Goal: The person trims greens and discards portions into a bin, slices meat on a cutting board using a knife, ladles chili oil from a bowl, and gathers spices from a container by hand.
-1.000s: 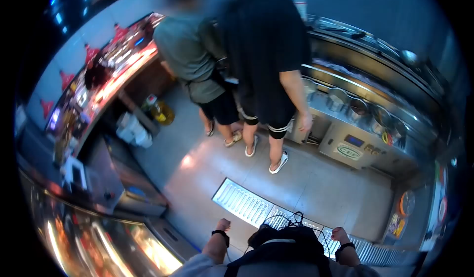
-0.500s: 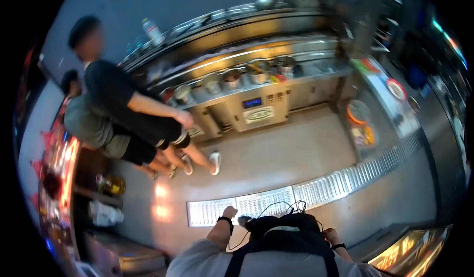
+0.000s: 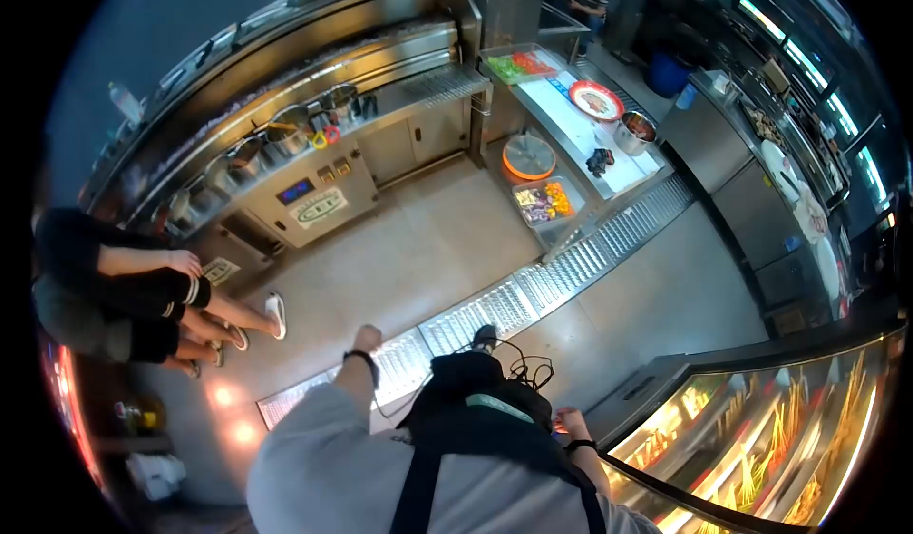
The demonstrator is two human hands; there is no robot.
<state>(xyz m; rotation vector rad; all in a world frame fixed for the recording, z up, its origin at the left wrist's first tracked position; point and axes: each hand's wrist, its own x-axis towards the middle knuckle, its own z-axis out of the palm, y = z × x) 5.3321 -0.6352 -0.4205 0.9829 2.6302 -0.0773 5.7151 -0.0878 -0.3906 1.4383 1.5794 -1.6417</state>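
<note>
My left hand (image 3: 367,338) hangs in front of me above the metal floor grating (image 3: 466,320), a black band on its wrist. Its fingers are curled closed, and nothing shows in them. At my right side, my right hand (image 3: 572,422) is also curled, beside the black apron (image 3: 490,387) and near the lit display case (image 3: 751,439). Whether it holds anything is hidden. Thin black cables (image 3: 530,370) loop out at the front of my apron. One dark shoe (image 3: 485,335) shows on the grating.
Left, two people (image 3: 124,291) stand by a steel cooking counter (image 3: 314,196) lined with pots. Ahead, a worktable (image 3: 580,120) bears a red-rimmed plate (image 3: 596,101) and a metal pot (image 3: 635,133); an orange-rimmed container (image 3: 529,157) and a tray of cut vegetables (image 3: 543,201) sit below.
My view has swung right: the two people and the cooking counter have shifted left, and the worktable and display case show more fully. My hands remain at my sides.
</note>
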